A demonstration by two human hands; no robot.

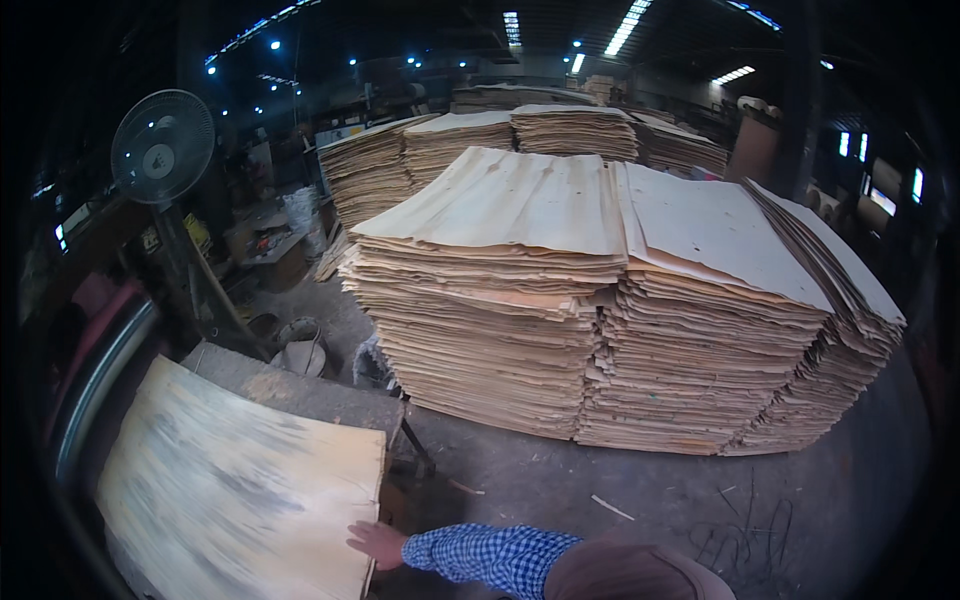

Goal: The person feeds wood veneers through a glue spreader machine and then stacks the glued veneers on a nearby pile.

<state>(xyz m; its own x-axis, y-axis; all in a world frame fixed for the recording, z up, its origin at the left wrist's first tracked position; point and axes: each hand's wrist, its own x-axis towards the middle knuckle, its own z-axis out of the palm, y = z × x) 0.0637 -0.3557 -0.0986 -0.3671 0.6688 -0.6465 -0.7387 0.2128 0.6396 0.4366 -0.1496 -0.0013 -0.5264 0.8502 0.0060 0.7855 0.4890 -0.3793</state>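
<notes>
A sheet of pale wood veneer (245, 480) with grey streaks lies at the lower left, its near part cut off by the dark rim of the picture. My right hand (377, 544) rests on its right edge, palm down, with the fingers stretched over the surface. Whether the thumb is tucked under the edge does not show. The forearm, in a blue checked sleeve (490, 555), reaches in from the lower right below a brown upper sleeve (640, 574). My left hand is out of the picture.
Tall veneer stacks (490, 330) stand on the floor ahead, with further stacks (575, 130) behind. A grey bench (300, 390) adjoins the sheet's far side. Left are a metal roller (100, 385), a standing fan (163, 147) and a bucket (300, 350). Thin scraps (612, 507) litter the floor.
</notes>
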